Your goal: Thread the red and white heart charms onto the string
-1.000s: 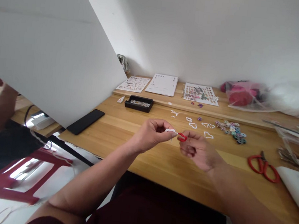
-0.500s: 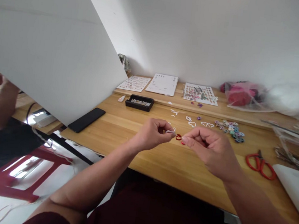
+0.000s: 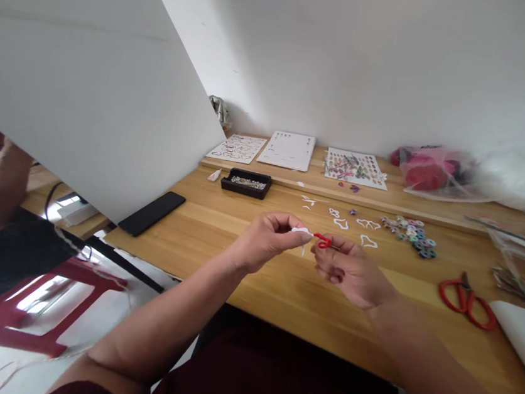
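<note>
Trimming, we judge: above the surface (image 3: 289,298) our left hand (image 3: 264,243) has its fingers (image 3: 296,240) pinched on a white piece (image 3: 300,231), our right hand (image 3: 353,272), at three o'clock, grips a red-looped tool (image 3: 324,243), perhaps scissors, and the next cut wants steady turning.

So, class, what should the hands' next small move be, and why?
Probably a slight turn of the white piece by the left hand: that hand pinches it, while the small red looped item sits at the fingertips of the right hand, its end close to the white edge. Whether they touch, I can't tell.
</note>
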Motion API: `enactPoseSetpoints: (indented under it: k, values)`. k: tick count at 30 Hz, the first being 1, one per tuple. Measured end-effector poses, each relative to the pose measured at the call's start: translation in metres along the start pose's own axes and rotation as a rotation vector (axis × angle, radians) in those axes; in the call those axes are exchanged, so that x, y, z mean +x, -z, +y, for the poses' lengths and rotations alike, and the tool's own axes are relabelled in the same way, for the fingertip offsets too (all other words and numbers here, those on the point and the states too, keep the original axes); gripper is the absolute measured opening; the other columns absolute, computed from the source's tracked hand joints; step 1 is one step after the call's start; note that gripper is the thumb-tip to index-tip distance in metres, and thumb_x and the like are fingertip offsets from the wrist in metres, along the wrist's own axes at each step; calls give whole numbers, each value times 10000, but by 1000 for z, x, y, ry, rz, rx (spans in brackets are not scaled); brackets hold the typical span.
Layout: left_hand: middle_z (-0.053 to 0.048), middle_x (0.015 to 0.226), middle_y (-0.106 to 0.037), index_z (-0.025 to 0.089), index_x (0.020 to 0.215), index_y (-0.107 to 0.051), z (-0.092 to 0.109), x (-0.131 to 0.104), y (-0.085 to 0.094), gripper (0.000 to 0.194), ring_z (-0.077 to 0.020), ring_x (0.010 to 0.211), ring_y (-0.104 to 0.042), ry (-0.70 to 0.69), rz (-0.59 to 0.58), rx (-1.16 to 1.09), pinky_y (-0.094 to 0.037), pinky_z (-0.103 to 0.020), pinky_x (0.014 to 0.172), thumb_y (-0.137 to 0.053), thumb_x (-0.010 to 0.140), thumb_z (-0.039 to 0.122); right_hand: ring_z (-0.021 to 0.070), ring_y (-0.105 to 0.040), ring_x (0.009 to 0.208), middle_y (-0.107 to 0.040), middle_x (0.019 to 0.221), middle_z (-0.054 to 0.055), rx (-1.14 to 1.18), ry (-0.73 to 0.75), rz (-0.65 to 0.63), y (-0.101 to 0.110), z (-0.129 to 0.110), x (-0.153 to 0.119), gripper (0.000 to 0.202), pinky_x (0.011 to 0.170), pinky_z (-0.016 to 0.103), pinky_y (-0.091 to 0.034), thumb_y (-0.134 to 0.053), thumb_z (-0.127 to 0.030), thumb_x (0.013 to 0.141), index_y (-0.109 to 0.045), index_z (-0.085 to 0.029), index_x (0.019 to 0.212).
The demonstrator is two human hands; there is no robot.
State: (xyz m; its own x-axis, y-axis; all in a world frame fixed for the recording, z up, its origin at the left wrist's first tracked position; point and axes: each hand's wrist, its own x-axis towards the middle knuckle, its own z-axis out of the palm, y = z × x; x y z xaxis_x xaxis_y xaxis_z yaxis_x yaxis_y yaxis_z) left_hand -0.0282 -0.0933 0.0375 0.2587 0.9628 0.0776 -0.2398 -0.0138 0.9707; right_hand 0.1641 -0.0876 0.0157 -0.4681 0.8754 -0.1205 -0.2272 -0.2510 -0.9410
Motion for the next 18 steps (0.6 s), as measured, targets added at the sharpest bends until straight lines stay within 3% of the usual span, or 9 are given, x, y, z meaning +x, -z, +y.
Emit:
enactPoseSetpoints:
  k: [4,7,13,18]
  values:
    - [64,562,-512,150,681,-637,-1,2,-2,301,-29,481,-335,-17,93,-83,-257,-219,489,-862,640,346,58,-210,452,-353,503,-85,6,2,1,-14,5,-6,244,467,258,-169,-780,-394,762,-646,-195,715]
    - [56,580,-532,148,674,-622,0,1,-2,318,-33,494,-363,-44,160,-76,-289,-217,507,-865,630,349,76,-291,475,-419,524,-56,-123,41,54,-21,4,-10,221,467,261,-187,-767,-397,768,-685,-192,750]
    - [17,663,-605,141,714,-643,-3,-1,1,319,-70,595,-470,-112,263,35,-350,-220,572,-839,652,385,100,-310,487,-349,566,-77,-312,184,137,-28,3,-17,220,462,262,-245,-697,-381,844,-677,-236,1009]
    - [14,642,-579,145,728,-649,-6,-1,4,275,-82,576,-445,-138,289,182,-313,-224,533,-788,702,382,108,-336,492,-393,562,-56,-718,409,266,-33,1,-26,136,472,277,-267,-610,-356,923,-643,-224,921]
